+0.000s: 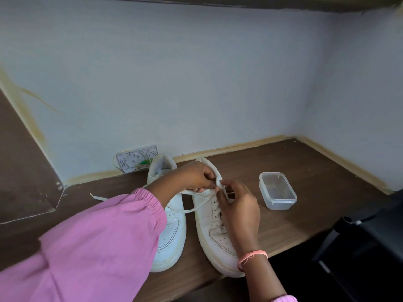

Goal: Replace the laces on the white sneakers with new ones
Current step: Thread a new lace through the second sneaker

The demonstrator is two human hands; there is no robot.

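Note:
Two white sneakers stand side by side on the brown desk [305,205], toes toward me. The left sneaker [172,232] is partly hidden by my pink sleeve. Over the top eyelets of the right sneaker [209,227] both my hands meet. My left hand [194,177] pinches a white lace [196,208] near the collar. My right hand [237,205] pinches the same lace at the tongue. One loose lace end [98,197] trails left across the desk.
A clear plastic container [277,190] stands on the desk to the right of the sneakers. A wall socket plate [135,159] with loose wires sits behind the left sneaker. A black chair [366,243] is at the lower right. Walls close the desk at back and right.

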